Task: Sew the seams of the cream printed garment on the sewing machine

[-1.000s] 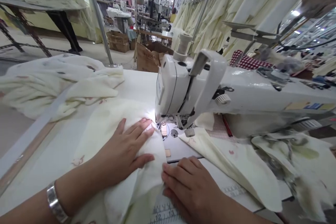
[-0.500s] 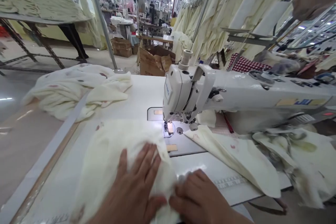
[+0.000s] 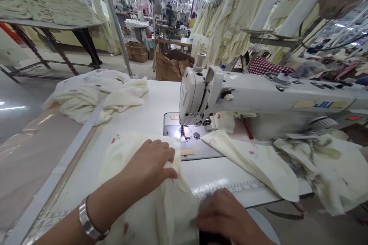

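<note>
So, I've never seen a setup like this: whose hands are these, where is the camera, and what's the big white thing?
There's no robot here. A camera on a person's head looks forward and down, so you see their own hands. The big white thing is an industrial sewing machine; its presser foot sits in the lit spot.

The left hand, with a silver bracelet at its wrist, rests on cream fabric, a fold between thumb and fingers. The right hand is at the fabric's near right side; it's blurred, so I can't tell its grip.

On the white table are also a crumpled printed cloth and a loose cream panel.
</note>
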The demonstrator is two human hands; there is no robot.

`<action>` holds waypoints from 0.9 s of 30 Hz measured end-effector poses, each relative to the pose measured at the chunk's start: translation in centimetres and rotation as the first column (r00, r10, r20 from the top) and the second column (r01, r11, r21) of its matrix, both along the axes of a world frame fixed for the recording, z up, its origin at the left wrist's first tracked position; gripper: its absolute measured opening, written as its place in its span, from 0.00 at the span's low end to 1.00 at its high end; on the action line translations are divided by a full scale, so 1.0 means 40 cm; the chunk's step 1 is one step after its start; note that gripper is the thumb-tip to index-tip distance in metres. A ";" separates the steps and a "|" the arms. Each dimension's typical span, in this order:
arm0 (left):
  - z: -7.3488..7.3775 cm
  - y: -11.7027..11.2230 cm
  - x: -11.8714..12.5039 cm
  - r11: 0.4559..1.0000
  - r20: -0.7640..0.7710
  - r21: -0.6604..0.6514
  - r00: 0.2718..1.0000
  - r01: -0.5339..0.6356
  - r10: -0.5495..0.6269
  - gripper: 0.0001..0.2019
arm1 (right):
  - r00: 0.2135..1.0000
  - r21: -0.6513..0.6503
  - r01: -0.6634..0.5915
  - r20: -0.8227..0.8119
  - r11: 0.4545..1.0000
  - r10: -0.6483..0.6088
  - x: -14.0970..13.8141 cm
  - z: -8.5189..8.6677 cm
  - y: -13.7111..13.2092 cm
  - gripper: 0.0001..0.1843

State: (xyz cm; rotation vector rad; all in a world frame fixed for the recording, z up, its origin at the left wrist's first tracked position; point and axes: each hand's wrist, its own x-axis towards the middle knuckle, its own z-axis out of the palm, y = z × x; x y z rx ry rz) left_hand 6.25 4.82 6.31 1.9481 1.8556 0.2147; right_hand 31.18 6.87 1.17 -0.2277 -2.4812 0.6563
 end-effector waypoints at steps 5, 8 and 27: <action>-0.001 -0.033 -0.004 0.999 0.329 -0.039 0.944 -0.024 0.035 0.05 | 0.925 -0.174 0.322 0.270 0.931 -0.269 -0.084 0.054 0.036 0.15; 0.008 -0.047 -0.005 0.994 0.370 -0.098 0.925 -0.053 0.086 0.07 | 0.899 -0.221 0.337 0.365 0.915 -0.243 -0.151 0.063 0.043 0.14; -0.029 -0.225 0.014 0.928 0.725 -0.368 0.642 0.056 0.249 0.13 | 0.921 -0.147 0.037 0.388 0.988 0.023 -0.136 0.036 0.087 0.11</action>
